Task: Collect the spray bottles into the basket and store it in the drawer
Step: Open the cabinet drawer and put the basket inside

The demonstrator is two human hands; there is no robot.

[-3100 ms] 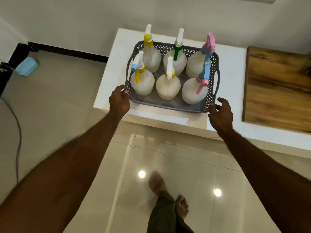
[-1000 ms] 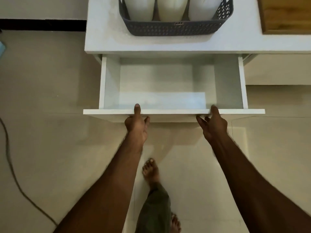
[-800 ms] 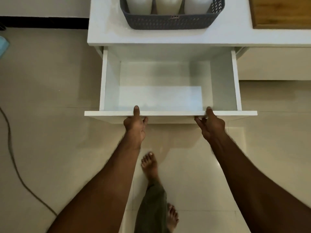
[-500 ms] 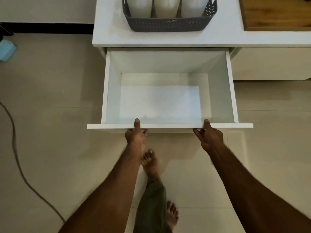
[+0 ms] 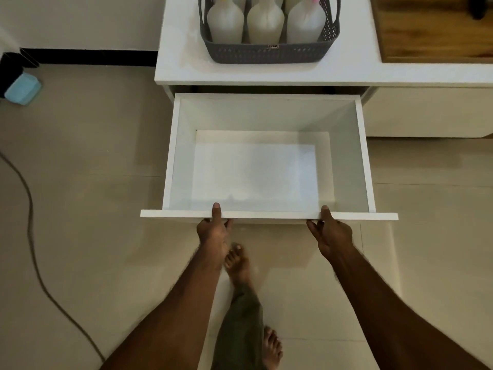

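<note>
A white drawer point(image 5: 176, 156) stands pulled far out below the white counter point(image 5: 346, 68), and nothing lies inside it. My left hand point(image 5: 214, 231) grips the drawer's front panel point(image 5: 266, 215), thumb over the top edge. My right hand point(image 5: 330, 233) grips the same panel further right. On the counter above stands the grey perforated basket point(image 5: 269, 53) with white spray bottles point(image 5: 265, 24) upright in it; their heads are cut off by the top of the view.
A wooden board point(image 5: 432, 30) lies on the counter to the right. A dark cable point(image 5: 32, 236) runs across the tiled floor at left. A light blue object point(image 5: 22, 88) sits by the wall. My bare feet point(image 5: 237, 265) stand just in front of the drawer.
Both hands left the basket handles and took the drawer front. Over the last second the drawer slid further out toward me, showing its whole floor.
</note>
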